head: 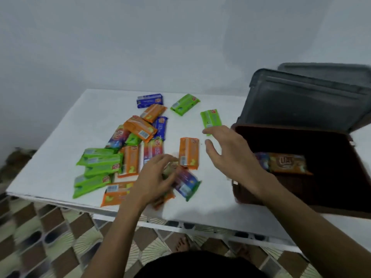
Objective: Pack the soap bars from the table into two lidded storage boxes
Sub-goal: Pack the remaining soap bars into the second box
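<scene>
Several wrapped soap bars in green, orange and blue lie scattered on the white table [60, 149]. My left hand [156, 177] curls its fingers around a bar in the near pile [170, 169], blurred by motion. My right hand [230, 151] hovers open above the table between an orange bar [189, 153] and the dark storage box [341, 209], its fingertips near a green bar [211, 119]. The box stands open at the right with its grey lid [305, 105] tilted up behind it. An orange bar [289, 163] and another bar lie inside.
A second grey lid or box edge [329, 70] shows behind the open lid. The table's near edge [120, 214] runs just below my left wrist. Patterned floor tiles [40, 237] lie below. A pale wall stands behind the table.
</scene>
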A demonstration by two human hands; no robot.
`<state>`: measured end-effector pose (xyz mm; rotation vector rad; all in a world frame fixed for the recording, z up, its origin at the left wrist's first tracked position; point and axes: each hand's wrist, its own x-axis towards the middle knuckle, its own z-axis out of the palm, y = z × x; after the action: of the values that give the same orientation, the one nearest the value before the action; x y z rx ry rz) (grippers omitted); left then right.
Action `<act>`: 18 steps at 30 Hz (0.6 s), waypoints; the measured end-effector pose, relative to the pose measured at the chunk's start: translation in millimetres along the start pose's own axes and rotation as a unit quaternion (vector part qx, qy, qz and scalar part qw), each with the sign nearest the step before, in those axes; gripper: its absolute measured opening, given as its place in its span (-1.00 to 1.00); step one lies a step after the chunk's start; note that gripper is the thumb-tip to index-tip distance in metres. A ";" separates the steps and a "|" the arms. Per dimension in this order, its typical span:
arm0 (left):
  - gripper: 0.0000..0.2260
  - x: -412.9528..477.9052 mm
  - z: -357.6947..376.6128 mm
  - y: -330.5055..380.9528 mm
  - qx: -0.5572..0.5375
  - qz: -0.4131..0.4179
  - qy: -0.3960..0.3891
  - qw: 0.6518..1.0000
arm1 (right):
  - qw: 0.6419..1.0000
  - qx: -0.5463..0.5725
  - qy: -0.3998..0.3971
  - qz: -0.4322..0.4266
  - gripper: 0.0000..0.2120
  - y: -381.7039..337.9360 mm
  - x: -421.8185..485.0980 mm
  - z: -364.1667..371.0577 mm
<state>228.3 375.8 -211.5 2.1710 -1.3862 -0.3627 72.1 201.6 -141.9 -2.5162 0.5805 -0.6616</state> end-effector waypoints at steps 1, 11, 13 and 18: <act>-0.54 -9.3 -7.9 -15.9 0.030 -0.004 -0.009 0.999 | 0.999 -0.017 -0.049 0.009 -0.70 -6.5 5.8 16.5; -0.19 -45.2 -26.9 -68.6 0.119 -0.012 -0.114 0.986 | 0.864 -0.197 -0.453 0.095 -0.55 15.8 61.0 111.3; -0.21 -44.2 -26.6 -70.7 0.115 -0.013 -0.124 0.985 | 0.868 -0.203 -0.445 0.081 -0.59 12.5 57.5 112.5; -0.25 -39.5 -29.6 -69.2 0.075 0.004 -0.106 0.992 | 0.901 -0.145 -0.403 0.070 -0.55 8.8 56.8 98.1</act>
<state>277.8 442.7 -228.7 2.3007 -1.5822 -0.5152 168.0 198.5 -202.9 -2.6624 0.5499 0.5624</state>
